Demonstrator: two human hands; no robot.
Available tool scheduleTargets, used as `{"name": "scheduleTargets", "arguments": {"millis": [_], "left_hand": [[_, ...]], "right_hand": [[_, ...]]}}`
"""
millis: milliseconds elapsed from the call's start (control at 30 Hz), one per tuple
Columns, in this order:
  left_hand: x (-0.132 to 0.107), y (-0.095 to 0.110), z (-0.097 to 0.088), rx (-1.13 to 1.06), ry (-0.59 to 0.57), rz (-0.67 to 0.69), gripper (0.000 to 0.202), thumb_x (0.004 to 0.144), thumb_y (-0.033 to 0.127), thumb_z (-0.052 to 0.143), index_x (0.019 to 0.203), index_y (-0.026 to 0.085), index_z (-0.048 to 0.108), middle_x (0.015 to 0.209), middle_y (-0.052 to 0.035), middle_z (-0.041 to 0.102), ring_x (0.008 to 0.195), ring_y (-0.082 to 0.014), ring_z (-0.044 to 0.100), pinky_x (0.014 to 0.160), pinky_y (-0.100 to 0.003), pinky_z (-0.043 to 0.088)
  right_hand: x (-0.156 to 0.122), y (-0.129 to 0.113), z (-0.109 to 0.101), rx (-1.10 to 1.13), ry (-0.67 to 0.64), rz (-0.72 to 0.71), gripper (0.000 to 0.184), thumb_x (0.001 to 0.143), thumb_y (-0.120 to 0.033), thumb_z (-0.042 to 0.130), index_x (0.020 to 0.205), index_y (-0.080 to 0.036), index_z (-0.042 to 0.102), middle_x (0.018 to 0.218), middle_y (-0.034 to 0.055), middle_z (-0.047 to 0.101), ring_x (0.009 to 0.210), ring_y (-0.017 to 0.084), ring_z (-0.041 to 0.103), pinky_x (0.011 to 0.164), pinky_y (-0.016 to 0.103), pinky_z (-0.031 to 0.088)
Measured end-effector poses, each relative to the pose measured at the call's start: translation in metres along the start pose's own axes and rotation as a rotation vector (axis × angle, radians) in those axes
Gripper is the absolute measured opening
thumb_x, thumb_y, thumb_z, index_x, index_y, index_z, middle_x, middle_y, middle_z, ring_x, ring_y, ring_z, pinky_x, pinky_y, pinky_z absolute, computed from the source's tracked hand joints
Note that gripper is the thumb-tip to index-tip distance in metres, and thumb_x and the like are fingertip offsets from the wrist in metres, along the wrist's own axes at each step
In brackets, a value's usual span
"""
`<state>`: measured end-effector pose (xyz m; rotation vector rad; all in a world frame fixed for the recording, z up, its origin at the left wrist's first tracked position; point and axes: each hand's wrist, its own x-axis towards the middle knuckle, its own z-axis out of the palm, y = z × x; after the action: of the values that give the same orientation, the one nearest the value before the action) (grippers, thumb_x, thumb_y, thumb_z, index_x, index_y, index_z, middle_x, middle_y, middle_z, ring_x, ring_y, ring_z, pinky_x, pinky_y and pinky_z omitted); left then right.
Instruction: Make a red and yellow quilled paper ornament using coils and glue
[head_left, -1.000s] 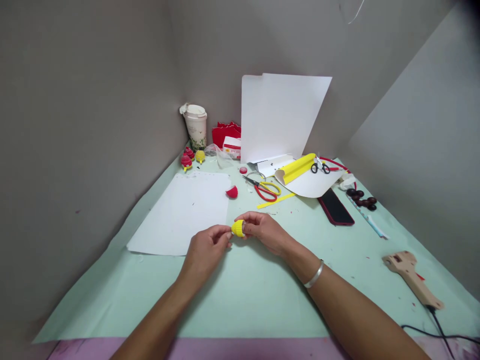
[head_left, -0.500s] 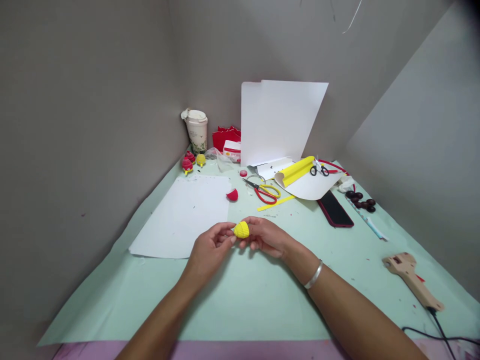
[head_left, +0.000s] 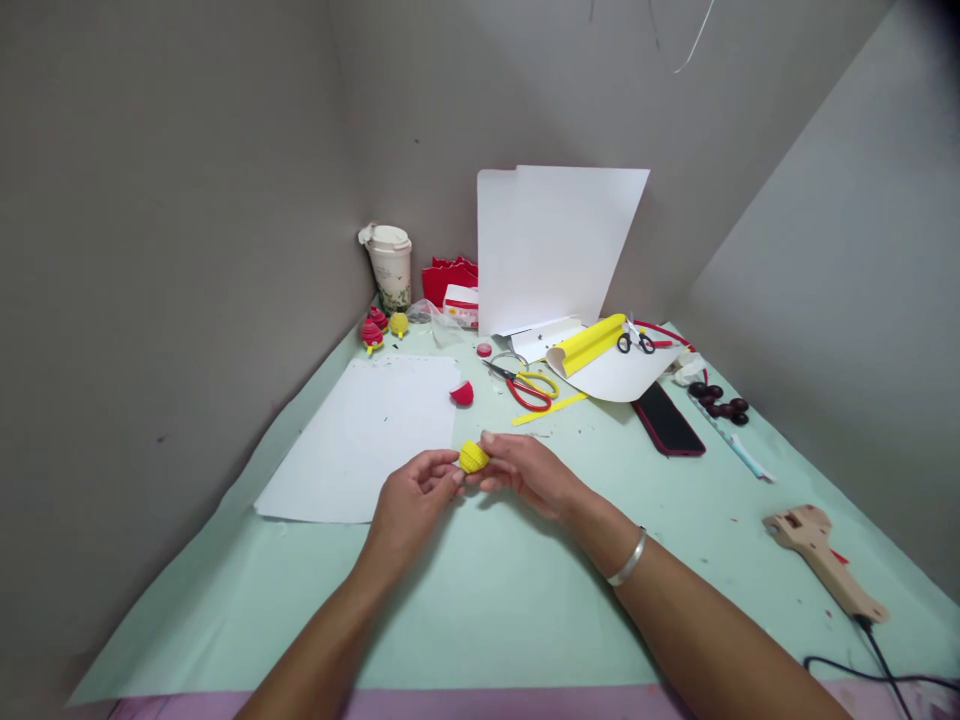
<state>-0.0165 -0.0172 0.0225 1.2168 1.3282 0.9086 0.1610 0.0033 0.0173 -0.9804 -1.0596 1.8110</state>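
Between my two hands, just above the green-covered table, is a small yellow ridged paper cone [head_left: 472, 457]. My left hand [head_left: 420, 490] pinches its left side between thumb and fingers. From the right, the fingers of my right hand [head_left: 529, 472] close around its other side; a silver bangle circles that wrist. Beyond the hands a red cup-shaped paper piece [head_left: 463, 394] rests at the edge of a white sheet [head_left: 352, 430]. Scissors with red and yellow handles [head_left: 531, 389] lie open a little farther back.
A yellow strip [head_left: 551, 408] and a phone [head_left: 670, 420] lie to the right. The glue gun [head_left: 821, 560] and its cord occupy the near right. At the back stand a lidded cup [head_left: 391, 268], finished-looking red balls [head_left: 372, 333], white boards [head_left: 562, 245] and a yellow paper roll [head_left: 592, 345].
The yellow cone has turned in my fingers, its wide end now tilting differently, and sits slightly farther left. My hands stay around it; the camera view has shifted slightly.
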Motion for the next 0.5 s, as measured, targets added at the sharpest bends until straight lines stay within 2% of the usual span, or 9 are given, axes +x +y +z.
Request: {"name": "scheduleTargets", "arguments": {"millis": [133,333,500], "left_hand": [[0.001,0.0004,-0.0011,-0.035,0.0,-0.007,0.039,0.074,0.041,0.071,0.103,0.016,0.066,0.083,-0.0041,0.071,0.075,-0.0174,0.065,0.069,-0.028,0.049],[0.0003,0.0003,-0.0007,-0.011,0.05,0.053,0.037,0.068,0.041,0.076,0.096,0.018,0.065,0.084,-0.002,0.068,0.076,-0.0168,0.063,0.067,-0.027,0.046],[-0.0022,0.0005,0.001,0.03,0.092,0.109,0.03,0.07,0.042,0.074,0.086,0.02,0.062,0.08,-0.0005,0.067,0.074,-0.0155,0.061,0.064,-0.025,0.044]], "right_hand": [[-0.0012,0.0016,-0.0007,-0.063,0.034,-0.016,0.033,0.072,-0.04,0.082,0.09,-0.014,0.074,0.089,0.0072,0.074,0.079,0.014,0.068,0.075,0.024,0.053],[-0.0013,-0.0019,-0.0007,0.0,0.037,0.008,0.033,0.073,-0.044,0.08,0.083,-0.013,0.074,0.078,0.005,0.07,0.073,0.012,0.065,0.056,0.017,0.046],[-0.0023,-0.0031,0.0004,-0.038,0.027,0.015,0.035,0.072,-0.047,0.08,0.079,-0.013,0.073,0.074,0.004,0.068,0.068,0.011,0.063,0.052,0.018,0.042]]}}
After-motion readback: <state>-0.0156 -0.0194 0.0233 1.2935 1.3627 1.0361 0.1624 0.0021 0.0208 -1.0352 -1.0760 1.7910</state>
